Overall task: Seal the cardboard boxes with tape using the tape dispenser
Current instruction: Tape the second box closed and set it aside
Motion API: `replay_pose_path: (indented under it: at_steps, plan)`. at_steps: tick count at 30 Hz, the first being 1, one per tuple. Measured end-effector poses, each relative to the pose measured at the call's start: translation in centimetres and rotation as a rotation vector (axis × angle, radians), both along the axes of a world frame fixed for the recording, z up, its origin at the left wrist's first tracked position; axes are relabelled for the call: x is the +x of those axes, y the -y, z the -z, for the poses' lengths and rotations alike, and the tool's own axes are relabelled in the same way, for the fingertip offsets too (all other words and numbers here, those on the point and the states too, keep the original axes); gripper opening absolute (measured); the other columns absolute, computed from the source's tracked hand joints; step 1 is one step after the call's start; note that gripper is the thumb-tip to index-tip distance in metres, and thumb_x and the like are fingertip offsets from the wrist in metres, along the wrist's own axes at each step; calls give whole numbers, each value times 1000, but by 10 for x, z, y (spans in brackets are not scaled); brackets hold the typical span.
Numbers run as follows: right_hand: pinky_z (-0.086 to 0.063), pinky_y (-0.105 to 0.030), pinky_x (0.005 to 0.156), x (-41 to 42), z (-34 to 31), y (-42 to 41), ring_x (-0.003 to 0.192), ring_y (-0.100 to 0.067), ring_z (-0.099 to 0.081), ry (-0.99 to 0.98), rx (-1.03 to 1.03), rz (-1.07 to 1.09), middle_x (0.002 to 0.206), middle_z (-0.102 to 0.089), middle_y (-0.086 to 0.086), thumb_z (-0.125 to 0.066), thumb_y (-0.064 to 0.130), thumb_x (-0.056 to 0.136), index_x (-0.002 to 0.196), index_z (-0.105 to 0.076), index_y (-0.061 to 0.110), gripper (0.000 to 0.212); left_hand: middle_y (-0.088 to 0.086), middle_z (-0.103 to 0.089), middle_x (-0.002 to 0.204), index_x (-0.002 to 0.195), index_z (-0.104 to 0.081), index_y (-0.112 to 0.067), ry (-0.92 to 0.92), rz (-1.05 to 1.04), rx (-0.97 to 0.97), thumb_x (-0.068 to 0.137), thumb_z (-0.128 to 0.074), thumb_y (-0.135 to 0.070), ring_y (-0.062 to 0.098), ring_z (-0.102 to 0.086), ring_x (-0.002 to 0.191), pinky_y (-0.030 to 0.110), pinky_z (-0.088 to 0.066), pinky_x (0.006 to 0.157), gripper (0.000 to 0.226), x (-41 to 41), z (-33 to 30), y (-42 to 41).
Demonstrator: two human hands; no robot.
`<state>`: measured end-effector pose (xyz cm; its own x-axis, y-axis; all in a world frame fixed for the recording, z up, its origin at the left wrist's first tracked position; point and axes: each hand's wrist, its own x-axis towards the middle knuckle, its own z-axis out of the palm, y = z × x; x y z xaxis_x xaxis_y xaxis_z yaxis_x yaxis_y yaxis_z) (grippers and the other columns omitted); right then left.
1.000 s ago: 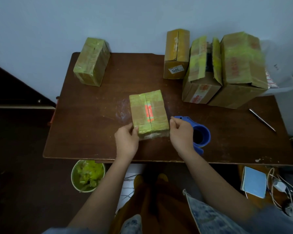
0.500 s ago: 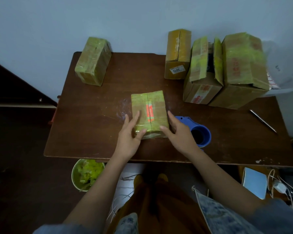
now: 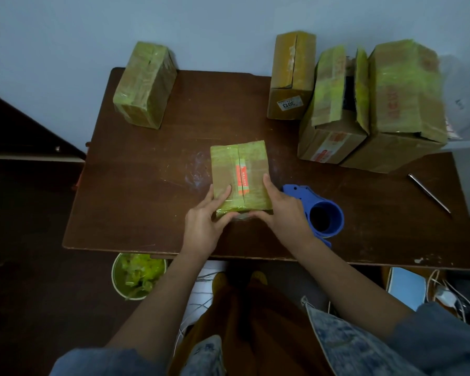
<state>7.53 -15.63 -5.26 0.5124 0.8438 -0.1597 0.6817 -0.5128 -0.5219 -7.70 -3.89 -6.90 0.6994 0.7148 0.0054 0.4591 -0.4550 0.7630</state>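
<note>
head view | worn on head | faces forward-down over table (image 3: 147, 185) | hands (image 3: 204, 226) near

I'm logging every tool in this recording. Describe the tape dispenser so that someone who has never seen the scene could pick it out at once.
Start at the brown wooden table and go to its near edge, where the small taped box sits between both hands. The tape dispenser lies on the tabletop just right of the right hand. It is the only blue item on the table, a plastic ring with a handle, unlike the cardboard boxes.

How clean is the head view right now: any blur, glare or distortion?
Head view: dim and soft overall; small tape-wrapped cardboard box legible in centre, glare on its near edge; large taped cardboard box at right smeared; brown wooden table edges bowed by wide-angle distortion.
</note>
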Motion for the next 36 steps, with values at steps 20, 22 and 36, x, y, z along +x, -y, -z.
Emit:
replay_pose_path:
  at_steps: [20, 22, 36]
  plan:
    - [-45, -20, 77, 17, -11, 13, 85, -7, -53, -256, -21, -59, 106, -64, -1, -71, 25, 89, 156, -19, 22, 85, 0, -49, 145, 148, -35, -30, 29, -39, -220, 76, -81, -17, 11, -50, 129, 27, -43, 106, 86, -14, -7, 2]
    - [-51, -32, 80, 20, -8, 13, 84, -15, -59, -260, -14, -73, 102, -66, -6, -71, 23, 89, 155, -22, 22, 83, 0, -50, 143, 147, -39, -27, 67, -44, -209, 76, -81, -13, 8, -51, 127, 22, -42, 105, 84, -14, -6, 4]
    - [-32, -14, 112, -8, -18, 5, 138, 0, -36, -698, 501, 528, 152, -40, 7, -41, -13, 94, 151, -35, 16, 64, -2, -37, 151, 149, -34, -13, 523, -506, -776, 85, -34, 21, 11, -36, 139, 20, -39, 104, 72, 1, -10, 10]
